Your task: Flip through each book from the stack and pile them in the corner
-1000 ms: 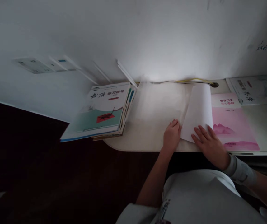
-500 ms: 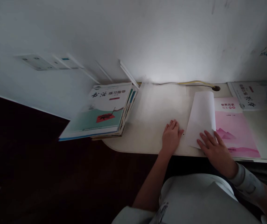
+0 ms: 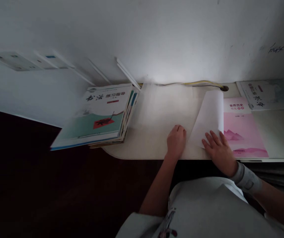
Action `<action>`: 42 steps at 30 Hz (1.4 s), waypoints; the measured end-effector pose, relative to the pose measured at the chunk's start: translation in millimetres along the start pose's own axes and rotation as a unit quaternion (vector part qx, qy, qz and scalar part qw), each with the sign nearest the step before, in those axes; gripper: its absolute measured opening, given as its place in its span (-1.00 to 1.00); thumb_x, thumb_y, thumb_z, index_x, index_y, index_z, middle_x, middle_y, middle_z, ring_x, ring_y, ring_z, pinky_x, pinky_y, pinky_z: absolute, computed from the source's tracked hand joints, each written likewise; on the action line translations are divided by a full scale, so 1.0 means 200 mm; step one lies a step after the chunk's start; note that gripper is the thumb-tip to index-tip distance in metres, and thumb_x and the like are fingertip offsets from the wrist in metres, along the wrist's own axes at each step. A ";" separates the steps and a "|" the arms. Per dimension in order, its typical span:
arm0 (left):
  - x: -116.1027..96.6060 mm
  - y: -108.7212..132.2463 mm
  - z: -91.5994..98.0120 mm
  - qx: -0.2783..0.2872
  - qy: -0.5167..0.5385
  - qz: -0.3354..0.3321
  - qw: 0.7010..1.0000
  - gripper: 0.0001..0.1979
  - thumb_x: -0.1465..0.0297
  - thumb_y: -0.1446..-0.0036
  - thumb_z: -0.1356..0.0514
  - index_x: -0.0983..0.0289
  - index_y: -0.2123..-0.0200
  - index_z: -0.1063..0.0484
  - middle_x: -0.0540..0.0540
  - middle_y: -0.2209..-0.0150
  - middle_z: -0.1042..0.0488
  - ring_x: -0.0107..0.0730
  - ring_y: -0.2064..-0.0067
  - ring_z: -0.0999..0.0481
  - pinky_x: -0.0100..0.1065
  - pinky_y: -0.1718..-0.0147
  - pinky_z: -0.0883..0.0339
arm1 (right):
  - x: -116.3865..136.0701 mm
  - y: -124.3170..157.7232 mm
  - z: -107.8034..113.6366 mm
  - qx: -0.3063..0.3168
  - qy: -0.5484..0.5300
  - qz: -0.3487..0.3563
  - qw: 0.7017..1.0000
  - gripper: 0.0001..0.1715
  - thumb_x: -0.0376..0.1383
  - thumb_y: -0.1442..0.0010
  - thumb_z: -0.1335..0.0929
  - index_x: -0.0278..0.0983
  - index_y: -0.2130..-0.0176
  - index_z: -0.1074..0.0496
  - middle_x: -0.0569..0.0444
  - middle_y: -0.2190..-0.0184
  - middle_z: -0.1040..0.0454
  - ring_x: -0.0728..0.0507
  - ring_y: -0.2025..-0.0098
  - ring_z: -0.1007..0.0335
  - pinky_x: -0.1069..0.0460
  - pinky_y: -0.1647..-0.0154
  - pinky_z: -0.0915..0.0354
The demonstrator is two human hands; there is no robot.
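Two hands at a curled white sheet

Far left of the fingers, a stack of books (image 3: 94, 117) juts past the rounded end of the desk (image 3: 132, 153). A broad stretch of pale paper (image 3: 162, 112) runs from the stack's right edge to the left hand (image 3: 176, 142), which sits on the paper just above the desk's front edge. Its fingers curl under in a loose bunch, tips hidden, so I cannot tell whether they pinch anything.

Just right of those fingers, the white sheet (image 3: 206, 120) stands curled up and tilted, its lower tip near the desk's front edge. The right hand (image 3: 217, 152) lies over that lower part, fingers spread and unclenched, with a narrow gap between the two hands. The wrist wears a pale brace (image 3: 245, 177).

Past the right fingertips, a pink book (image 3: 241, 132) lies touching the sheet's right edge. Above it and further right, another book (image 3: 268, 94) lies against the wall.
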State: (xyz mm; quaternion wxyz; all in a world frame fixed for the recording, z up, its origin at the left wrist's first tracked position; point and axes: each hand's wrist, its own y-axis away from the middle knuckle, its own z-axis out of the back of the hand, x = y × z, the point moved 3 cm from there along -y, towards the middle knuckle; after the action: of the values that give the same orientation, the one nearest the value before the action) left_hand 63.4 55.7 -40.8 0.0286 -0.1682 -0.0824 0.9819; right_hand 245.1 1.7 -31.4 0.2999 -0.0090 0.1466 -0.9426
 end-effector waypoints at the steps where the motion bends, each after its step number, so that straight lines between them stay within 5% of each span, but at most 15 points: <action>1: -0.01 0.00 0.00 0.000 -0.002 -0.004 1.000 -0.77 0.38 -0.25 -0.07 0.36 0.13 -0.44 0.29 -0.02 -0.45 -0.17 -0.08 -0.43 -0.19 -0.07 -0.29 | 0.00 0.00 0.00 0.002 -0.005 -0.001 1.000 -0.63 -0.41 -0.23 -0.27 -0.30 -0.03 -0.42 -0.17 -0.15 -0.37 -0.31 -0.26 -0.13 -0.33 -0.24 0.01; 6: 0.00 0.02 -0.03 0.030 -0.014 -0.017 0.999 -0.47 0.27 -0.24 -0.09 0.50 -0.18 -0.22 0.44 -0.27 -0.16 -0.01 -0.32 -0.09 -0.01 -0.25 0.00 | -0.02 0.02 -0.01 0.003 -0.009 0.000 1.000 -0.63 -0.41 -0.23 -0.27 -0.28 -0.03 -0.43 -0.14 -0.14 -0.38 -0.30 -0.25 -0.14 -0.33 -0.24 0.00; 12: 0.03 0.01 -0.05 0.024 0.027 -0.015 0.999 -0.62 0.38 -0.30 0.02 0.38 -0.11 -0.35 0.29 -0.21 -0.30 -0.21 -0.28 -0.22 -0.11 -0.25 -0.06 | -0.01 0.03 0.00 0.001 0.002 0.012 1.000 -0.64 -0.41 -0.22 -0.29 -0.29 -0.02 -0.44 -0.14 -0.12 -0.39 -0.32 -0.23 -0.18 -0.33 -0.21 -0.05; 21: 0.06 0.01 0.02 -0.012 0.070 0.004 0.998 -0.72 0.40 -0.27 -0.03 0.25 0.15 -0.54 0.17 -0.02 -0.51 -0.26 -0.07 -0.48 -0.18 -0.09 -0.33 | 0.00 0.01 0.00 0.004 -0.001 0.006 1.000 -0.66 -0.39 -0.24 -0.28 -0.29 -0.01 -0.44 -0.15 -0.13 -0.39 -0.32 -0.24 -0.17 -0.36 -0.23 -0.03; 27: 0.03 -0.01 0.07 -0.072 0.093 -0.023 0.993 -0.71 0.41 -0.24 -0.04 0.30 0.13 -0.54 0.20 0.00 -0.53 -0.25 -0.09 -0.47 -0.12 -0.15 -0.26 | 0.08 -0.05 0.03 -0.015 -0.024 0.051 0.998 -0.64 -0.34 -0.28 -0.25 -0.27 -0.04 -0.41 -0.14 -0.15 -0.36 -0.30 -0.25 -0.13 -0.36 -0.24 0.00; 32: 0.02 0.00 0.03 -0.044 0.042 -0.004 0.998 -0.66 0.36 -0.27 -0.01 0.33 0.03 -0.49 0.25 -0.09 -0.45 -0.14 -0.19 -0.35 -0.04 -0.18 -0.18 | 0.10 -0.03 0.05 -0.034 -0.039 0.133 0.990 -0.65 -0.33 -0.27 -0.27 -0.27 -0.04 -0.41 -0.08 -0.14 -0.38 -0.27 -0.23 -0.17 -0.30 -0.26 -0.01; 38: -0.01 0.03 -0.02 0.020 -0.030 0.004 0.999 -0.56 0.28 -0.29 0.00 0.34 -0.16 -0.31 0.30 -0.24 -0.26 0.01 -0.29 -0.17 0.04 -0.22 -0.05 | -0.06 -0.11 0.09 0.029 -0.115 0.194 0.974 -0.56 -0.14 -0.29 -0.26 -0.27 -0.08 -0.39 -0.10 -0.14 -0.38 -0.22 -0.20 -0.22 -0.23 -0.22 -0.09; 42: 0.00 0.03 -0.04 0.013 -0.029 0.000 0.999 -0.57 0.27 -0.30 0.02 0.31 -0.15 -0.32 0.27 -0.24 -0.26 -0.03 -0.29 -0.17 0.03 -0.22 -0.04 | -0.34 -0.47 0.09 0.019 -0.122 0.055 0.991 -0.52 -0.18 -0.31 -0.21 -0.33 -0.14 -0.33 -0.19 -0.19 -0.30 -0.26 -0.23 -0.17 -0.26 -0.20 -0.06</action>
State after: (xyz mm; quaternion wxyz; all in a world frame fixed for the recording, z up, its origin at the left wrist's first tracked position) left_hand 65.1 50.9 -49.7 0.0281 -0.1392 -0.0706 0.9873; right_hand 250.3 108.7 18.0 0.3674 -0.1102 0.0913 -0.9190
